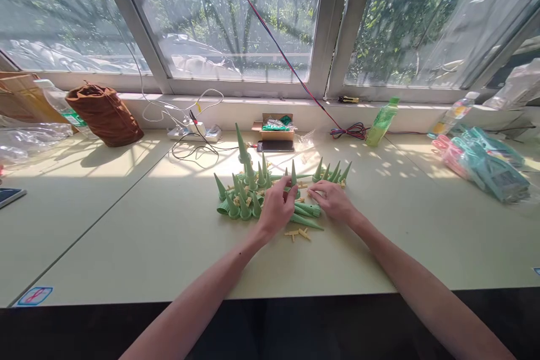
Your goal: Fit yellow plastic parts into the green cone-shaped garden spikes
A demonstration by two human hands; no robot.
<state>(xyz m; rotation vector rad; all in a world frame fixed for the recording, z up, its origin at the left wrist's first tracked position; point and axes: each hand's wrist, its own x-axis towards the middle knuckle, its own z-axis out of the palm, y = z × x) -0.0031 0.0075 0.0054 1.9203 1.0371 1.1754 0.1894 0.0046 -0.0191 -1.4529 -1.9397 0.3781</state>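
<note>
Pale green pointed cones point(244, 208) stand and lie in a cluster on the table, with small yellow plastic pieces scattered among them. My left hand point(276, 205) is closed with its fingers around an upright green cone point(294, 171) at the right part of the cluster. Just to its right, my right hand point(333, 199) is pinched; whatever lies between its fingertips is too small to make out. Several upright cones point(333, 173) stand behind the right hand. Two yellow T-shaped pieces point(302, 234) rest on the table in front of a lying cone point(307, 221).
Behind the cluster are a small open cardboard box point(277, 134), a dark phone point(275, 147) and a power strip point(194, 133) with cables. A green bottle point(382, 124) stands back right, near bagged items point(489, 166). A brown pouch point(105, 115) sits back left. The table's front edge runs below my forearms.
</note>
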